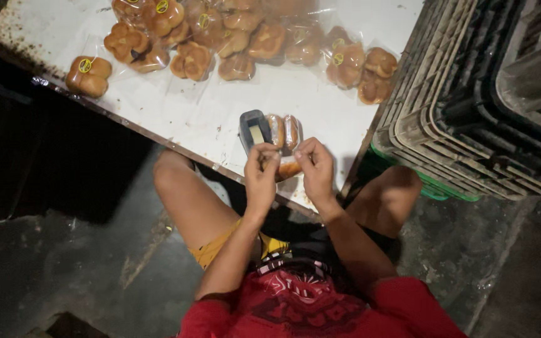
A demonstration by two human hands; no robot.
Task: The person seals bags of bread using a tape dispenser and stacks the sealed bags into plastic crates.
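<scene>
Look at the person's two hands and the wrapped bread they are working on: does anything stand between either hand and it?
Nothing visible does. The left hand and right hand both already grip the wrapped bread at the table edge. The dark handheld device lies beside it, not between.

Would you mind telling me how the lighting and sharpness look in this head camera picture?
Head view: the white table is brightly lit, with glare on the bagged buns; the floor falls into deep shadow; both hands, left hand and right hand, look slightly soft.
</scene>
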